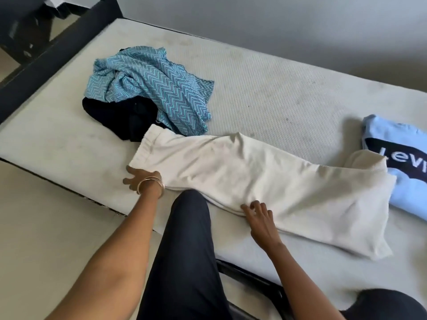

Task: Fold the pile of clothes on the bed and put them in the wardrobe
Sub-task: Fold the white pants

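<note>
At the upper left of the frame a crumpled blue zigzag cloth (150, 88) lies over a dark garment (120, 114) on the bare mattress (277, 93). Lower centre-left, the left hand (141, 179), bangles at the wrist, pinches the waistband corner of the cream trousers (265, 181). These stretch across the middle toward the right. The right hand (258, 215) grips their near edge with curled fingers. At far right, a folded light-blue T-shirt (402, 158) lies partly under the trouser hem.
</note>
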### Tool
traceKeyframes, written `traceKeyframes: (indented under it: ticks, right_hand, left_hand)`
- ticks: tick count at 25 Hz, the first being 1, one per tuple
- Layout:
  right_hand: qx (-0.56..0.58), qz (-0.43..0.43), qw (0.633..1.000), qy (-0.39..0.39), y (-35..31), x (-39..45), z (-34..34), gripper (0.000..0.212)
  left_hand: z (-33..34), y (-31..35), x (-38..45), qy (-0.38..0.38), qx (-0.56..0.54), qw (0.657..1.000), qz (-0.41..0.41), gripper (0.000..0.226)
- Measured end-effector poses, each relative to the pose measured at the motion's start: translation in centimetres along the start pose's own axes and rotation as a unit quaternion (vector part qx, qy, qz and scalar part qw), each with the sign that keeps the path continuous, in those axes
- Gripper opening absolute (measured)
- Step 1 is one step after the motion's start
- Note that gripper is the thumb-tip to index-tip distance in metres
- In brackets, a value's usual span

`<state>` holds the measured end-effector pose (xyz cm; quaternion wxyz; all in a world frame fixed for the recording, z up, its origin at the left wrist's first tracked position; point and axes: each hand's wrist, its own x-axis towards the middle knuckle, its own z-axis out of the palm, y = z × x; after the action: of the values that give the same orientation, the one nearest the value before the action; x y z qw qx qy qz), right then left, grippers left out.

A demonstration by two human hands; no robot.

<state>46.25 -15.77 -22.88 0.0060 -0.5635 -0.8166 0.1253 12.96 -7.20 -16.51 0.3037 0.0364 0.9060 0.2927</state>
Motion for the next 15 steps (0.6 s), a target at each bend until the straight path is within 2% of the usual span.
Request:
traceKeyframes:
  ticks: [1,2,3,4,5,6,7,8,9,10,11,12,14,15]
  right_hand:
    - [0.004,-0.001,1.000,0.009,0.3,-0.5,-0.2,0.074]
    - [0.019,0.014,0.999,0.022,0.5,-1.0,-0.5,0.071]
    - [0.052,0.059,0.996,0.039,0.9,-1.8,-0.7,0.061]
    - [0.097,0.140,0.983,0.071,1.4,-2.9,-1.4,0.047]
    - [0.169,0.253,0.946,0.110,2.1,-4.0,-1.6,0.032]
    - [0.260,0.388,0.871,0.152,2.9,-5.1,-1.8,0.023]
    - [0.350,0.519,0.755,0.193,4.1,-6.2,-2.1,0.025]
    - [0.436,0.613,0.618,0.228,5.4,-7.4,-2.6,0.029]
    - [0.510,0.660,0.490,0.254,6.8,-8.4,-3.0,0.030]
    - [0.584,0.663,0.388,0.263,8.2,-9.1,-3.4,0.028]
    - [0.643,0.642,0.325,0.263,9.2,-9.5,-3.8,0.023]
    - [0.688,0.615,0.289,0.254,10.1,-9.5,-4.3,0.018]
    - [0.758,0.556,0.248,0.234,11.3,-9.3,-5.4,0.014]
    - [0.789,0.522,0.226,0.232,11.7,-9.0,-5.8,0.020]
  left_hand:
    - [1.2,-0.5,-1.6,0.028,0.076,0.995,0.065,0.085]
    - [2.4,-0.8,-3.5,0.041,0.159,0.975,0.152,0.075]
    - [3.8,-1.3,-5.4,0.023,0.214,0.944,0.251,0.064]
    - [5.3,-1.6,-7.8,-0.027,0.246,0.908,0.339,0.052]
    - [6.8,-2.3,-10.1,-0.086,0.262,0.871,0.407,0.043]
    - [8.3,-3.1,-12.1,-0.148,0.275,0.835,0.453,0.038]
    - [9.8,-4.1,-14.1,-0.200,0.287,0.803,0.482,0.036]
    - [11.1,-5.0,-16.1,-0.241,0.308,0.773,0.500,0.035]
    - [12.3,-6.0,-18.0,-0.270,0.334,0.739,0.519,0.035]
    - [13.4,-7.0,-19.7,-0.294,0.363,0.699,0.541,0.037]
    - [14.2,-7.9,-21.1,-0.312,0.394,0.660,0.559,0.041]
    - [15.0,-8.8,-22.3,-0.324,0.429,0.618,0.573,0.048]
    - [16.2,-10.5,-24.2,-0.326,0.502,0.552,0.581,0.066]
    - [16.7,-11.3,-25.0,-0.320,0.533,0.538,0.570,0.075]
